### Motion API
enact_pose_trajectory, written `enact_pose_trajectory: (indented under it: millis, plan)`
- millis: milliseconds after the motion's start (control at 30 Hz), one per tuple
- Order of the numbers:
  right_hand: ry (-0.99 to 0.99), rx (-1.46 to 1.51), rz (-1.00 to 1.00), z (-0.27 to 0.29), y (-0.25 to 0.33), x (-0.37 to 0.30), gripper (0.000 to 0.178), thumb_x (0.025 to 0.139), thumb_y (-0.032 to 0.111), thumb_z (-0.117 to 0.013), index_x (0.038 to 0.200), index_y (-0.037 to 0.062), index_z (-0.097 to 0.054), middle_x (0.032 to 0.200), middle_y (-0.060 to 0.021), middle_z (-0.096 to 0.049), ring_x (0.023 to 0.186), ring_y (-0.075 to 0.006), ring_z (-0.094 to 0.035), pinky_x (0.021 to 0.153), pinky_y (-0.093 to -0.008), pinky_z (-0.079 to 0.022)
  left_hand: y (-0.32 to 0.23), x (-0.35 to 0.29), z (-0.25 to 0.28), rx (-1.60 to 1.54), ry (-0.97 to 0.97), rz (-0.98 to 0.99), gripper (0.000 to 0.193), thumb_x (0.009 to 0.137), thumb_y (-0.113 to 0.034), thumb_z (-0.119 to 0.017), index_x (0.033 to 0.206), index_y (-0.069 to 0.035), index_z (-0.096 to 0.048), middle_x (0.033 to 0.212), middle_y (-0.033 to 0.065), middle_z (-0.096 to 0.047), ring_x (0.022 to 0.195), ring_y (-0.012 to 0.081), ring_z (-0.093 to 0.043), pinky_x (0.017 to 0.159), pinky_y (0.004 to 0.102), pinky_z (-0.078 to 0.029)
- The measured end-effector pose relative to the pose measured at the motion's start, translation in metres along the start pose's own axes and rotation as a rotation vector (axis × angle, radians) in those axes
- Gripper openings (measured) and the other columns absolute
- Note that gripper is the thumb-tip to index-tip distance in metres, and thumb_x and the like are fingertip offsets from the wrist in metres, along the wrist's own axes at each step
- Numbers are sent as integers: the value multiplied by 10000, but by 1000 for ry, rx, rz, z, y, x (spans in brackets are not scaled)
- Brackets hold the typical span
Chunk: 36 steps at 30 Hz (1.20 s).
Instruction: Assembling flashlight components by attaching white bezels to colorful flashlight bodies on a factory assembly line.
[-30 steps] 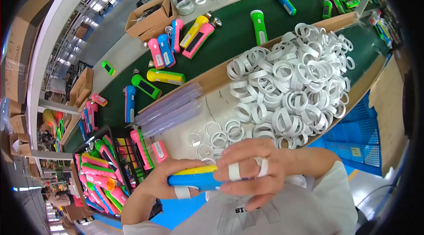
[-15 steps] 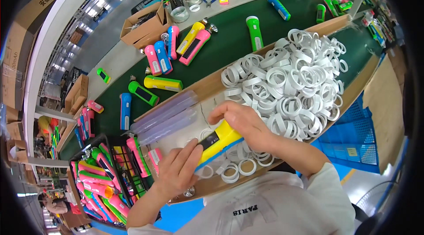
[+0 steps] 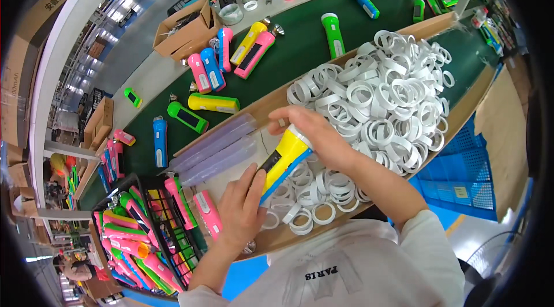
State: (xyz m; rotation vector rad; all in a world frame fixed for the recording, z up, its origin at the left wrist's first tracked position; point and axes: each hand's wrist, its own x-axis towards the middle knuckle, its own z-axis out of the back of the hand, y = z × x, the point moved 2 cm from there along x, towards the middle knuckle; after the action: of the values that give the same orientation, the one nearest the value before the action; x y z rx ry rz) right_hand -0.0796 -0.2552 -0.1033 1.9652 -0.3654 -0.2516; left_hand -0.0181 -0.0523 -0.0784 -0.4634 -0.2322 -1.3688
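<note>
My left hand (image 3: 238, 206) grips a yellow and blue flashlight (image 3: 287, 160) with a dark panel, tilted up to the right over the cardboard tray (image 3: 266, 139). A white ring (image 3: 299, 136) sits around its wide head. Against that head end rests the palm side of my right hand (image 3: 318, 132), its fingers stretched out to the left and not wrapped round the flashlight. Loose white rings (image 3: 398, 90) are heaped in the tray to the right, with more under the flashlight. A pink flashlight (image 3: 208, 213) lies just left of my left hand.
Clear plastic sleeves (image 3: 216, 144) lie at the tray's left. A black crate (image 3: 187, 247) full of colourful flashlights stands at lower left. More flashlights rest on the green belt (image 3: 300, 24) beyond, near an open cardboard box (image 3: 184, 33). A blue basket (image 3: 461, 177) is at right.
My right hand has lifted slightly off the flashlight's head, uncovering the white ring there. The flashlight is now more upright, and my left hand has shifted a little to the right.
</note>
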Motion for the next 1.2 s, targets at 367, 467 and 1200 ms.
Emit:
enact_pose_trajectory:
  millis: [367,467,1200]
  plan:
    - [87,591,56,-27,-17,-41,417,835,183,-715,1176,79,-498,1130,-161,-601,1026,-248,-624,868,-380,-528,-56,-29,-31,-1259,208,956,524,774,-62,-681,1243,-16,-451,964,99,-594,860,172,-609,767,317,-494]
    - [43,496,-36,-37,-16,-44,417,825,157,-720,1169,80,-498,1115,-170,-607,995,-242,-637,859,-368,-533,-64,-32,-31,-1342,196,976,467,773,-28,-649,1202,-19,-464,919,46,-606,843,145,-623,744,285,-497]
    - [-243,159,236,-39,-32,-45,225,848,135,-618,951,92,-422,1006,-172,-587,959,-273,-627,856,-375,-504,-31,-23,-52,-520,44,628,556,604,-40,-723,1103,-7,-480,853,230,-625,804,406,-629,670,435,-507]
